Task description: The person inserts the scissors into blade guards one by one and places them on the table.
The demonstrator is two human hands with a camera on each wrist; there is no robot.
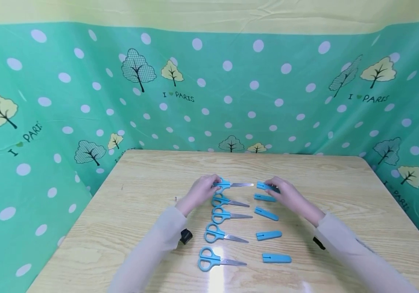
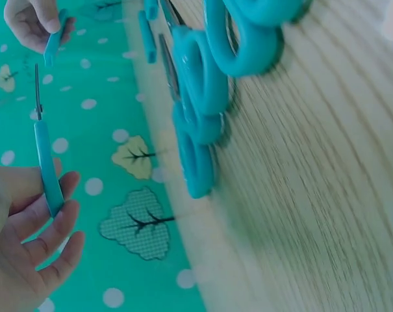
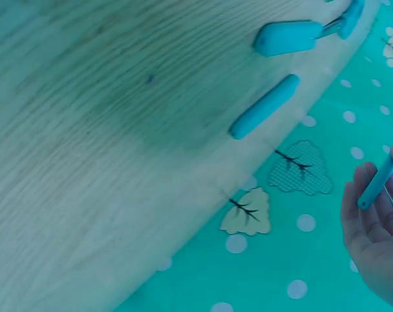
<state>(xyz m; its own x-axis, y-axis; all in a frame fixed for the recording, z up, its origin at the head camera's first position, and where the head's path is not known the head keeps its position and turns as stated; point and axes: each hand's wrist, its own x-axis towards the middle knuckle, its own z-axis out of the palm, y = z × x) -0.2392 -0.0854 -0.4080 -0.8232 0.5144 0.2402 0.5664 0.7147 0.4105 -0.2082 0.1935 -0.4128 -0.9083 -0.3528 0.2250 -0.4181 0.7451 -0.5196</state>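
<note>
In the head view my left hand [image 1: 204,188] pinches the blue handles of a pair of scissors [image 1: 240,184], whose blade points right. The same scissors [image 2: 39,97] appear in the left wrist view, raised off the table. Opposite the tip, my right hand [image 1: 284,191] holds a blue scissors cover [image 1: 262,185], its near end facing the blade with a small gap between. In the right wrist view the cover [image 3: 378,185] lies between thumb and fingers of the right hand [image 3: 378,240].
Several more blue-handled scissors [image 1: 213,260] lie in a column towards the near edge, blades pointing right. Beside them runs a matching column of blue covers [image 1: 276,258]. The wooden table [image 1: 151,171] meets a green dotted curtain [image 1: 180,122] at the back.
</note>
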